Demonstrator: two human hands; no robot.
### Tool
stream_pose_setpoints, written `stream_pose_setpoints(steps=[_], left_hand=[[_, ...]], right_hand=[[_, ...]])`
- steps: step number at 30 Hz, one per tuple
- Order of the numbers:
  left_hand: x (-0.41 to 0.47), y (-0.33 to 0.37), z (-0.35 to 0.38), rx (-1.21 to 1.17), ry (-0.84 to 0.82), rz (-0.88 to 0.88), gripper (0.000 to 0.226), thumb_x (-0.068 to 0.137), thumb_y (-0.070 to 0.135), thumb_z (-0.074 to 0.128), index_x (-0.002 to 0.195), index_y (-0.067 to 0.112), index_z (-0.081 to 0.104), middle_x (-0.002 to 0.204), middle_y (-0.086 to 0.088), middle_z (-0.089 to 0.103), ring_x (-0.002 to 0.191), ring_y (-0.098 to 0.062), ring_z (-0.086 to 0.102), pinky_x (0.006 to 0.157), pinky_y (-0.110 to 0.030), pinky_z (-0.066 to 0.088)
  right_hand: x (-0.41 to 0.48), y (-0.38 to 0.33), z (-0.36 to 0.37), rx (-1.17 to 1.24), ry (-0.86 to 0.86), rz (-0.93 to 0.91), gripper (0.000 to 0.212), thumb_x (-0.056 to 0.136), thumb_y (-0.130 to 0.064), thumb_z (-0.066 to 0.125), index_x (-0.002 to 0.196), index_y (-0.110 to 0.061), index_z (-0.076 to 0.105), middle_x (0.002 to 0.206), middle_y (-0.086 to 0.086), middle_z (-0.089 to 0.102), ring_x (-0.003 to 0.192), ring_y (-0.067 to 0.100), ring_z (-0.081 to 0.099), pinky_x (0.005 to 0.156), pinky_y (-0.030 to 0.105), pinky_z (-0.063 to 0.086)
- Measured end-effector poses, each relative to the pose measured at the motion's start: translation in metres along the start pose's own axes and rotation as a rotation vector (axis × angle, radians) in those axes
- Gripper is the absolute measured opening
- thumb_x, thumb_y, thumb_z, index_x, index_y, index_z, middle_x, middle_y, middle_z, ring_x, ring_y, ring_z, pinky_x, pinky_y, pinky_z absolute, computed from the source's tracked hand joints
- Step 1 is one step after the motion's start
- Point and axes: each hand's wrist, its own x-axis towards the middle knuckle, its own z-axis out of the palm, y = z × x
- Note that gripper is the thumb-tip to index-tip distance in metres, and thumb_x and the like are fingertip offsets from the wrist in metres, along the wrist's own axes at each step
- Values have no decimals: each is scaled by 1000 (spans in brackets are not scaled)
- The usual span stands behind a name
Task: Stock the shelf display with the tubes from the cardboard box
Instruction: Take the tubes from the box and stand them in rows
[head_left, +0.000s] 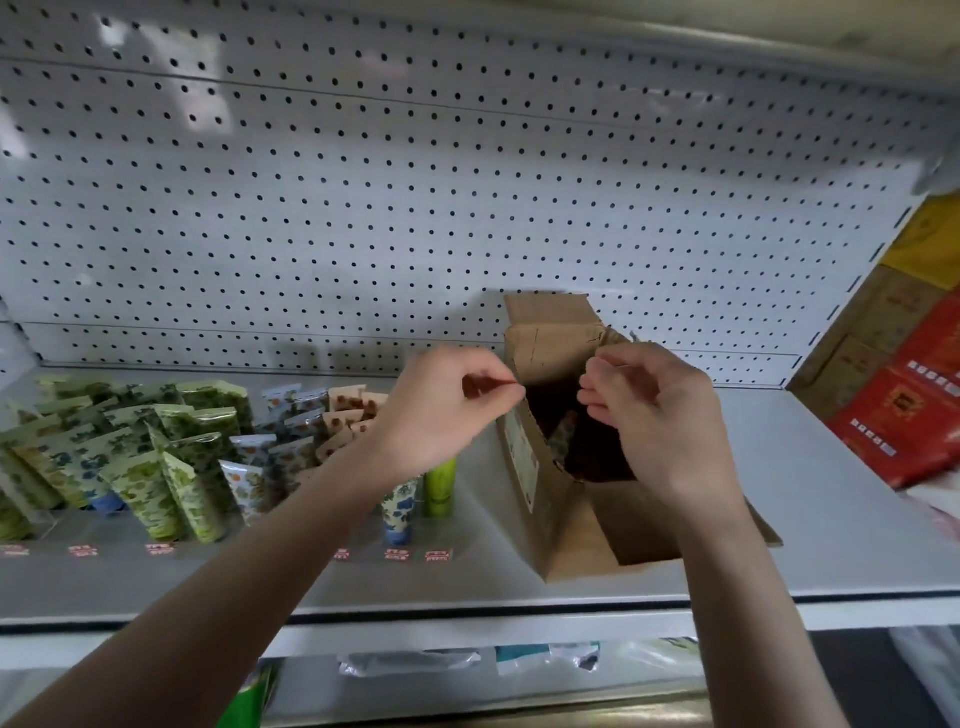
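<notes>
I see a white shelf backed by a perforated panel. Rows of patterned tubes stand on its left half. An open cardboard box sits right of centre. Red and yellow packages rest at the right end.

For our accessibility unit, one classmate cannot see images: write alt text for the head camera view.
Two bare hands, the left hand and right hand, hover over an open cardboard box on a white shelf, holding no tube. Patterned tubes stand in rows to the left, before a white pegboard; red and yellow cartons sit at far right.
</notes>
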Motion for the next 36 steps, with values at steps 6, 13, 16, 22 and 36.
stream_pose_setpoints(steps=[6, 13, 16, 22, 36], left_hand=[[1, 14, 29, 147, -32, -43, 16, 85, 31, 64, 90, 18, 72, 82, 9, 69, 77, -5, 62, 73, -25, 49], [1, 14, 52, 241, -44, -163, 33, 85, 33, 63, 67, 6, 57, 61, -10, 64, 58, -22, 60, 56, -35, 45], [4, 12, 58, 186, -57, -229, 38, 86, 30, 63, 75, -6, 58, 59, -16, 64, 53, -22, 64, 55, -38, 52], [-1, 11, 65, 212, -12, -320, 32, 85, 34, 64, 94, 8, 48, 66, -12, 67, 54, -18, 66, 54, -40, 55], [-7, 2, 78, 195, 4, -296, 32, 92, 10, 45, 64, -4, 50, 57, -20, 60, 51, -27, 65, 44, -39, 48]], right_hand=[[8, 17, -30, -1, -29, 108, 10, 88, -20, 63, 98, -20, 63, 82, 2, 70, 78, 15, 70, 84, 41, 55], [27, 29, -51, -74, -131, 112, 11, 88, -22, 63, 99, -19, 65, 81, 2, 70, 80, 16, 69, 84, 42, 56], [34, 32, -54, -61, -135, 103, 13, 89, -20, 62, 101, -15, 65, 82, 5, 70, 81, 17, 69, 83, 41, 56], [35, 41, -49, -66, -202, 106, 17, 90, -22, 61, 104, -15, 65, 85, 3, 70, 81, 13, 69, 81, 36, 57], [23, 49, -50, -68, -229, 96, 19, 87, -29, 62, 104, -20, 66, 83, 0, 71, 81, 13, 69, 81, 41, 56]])
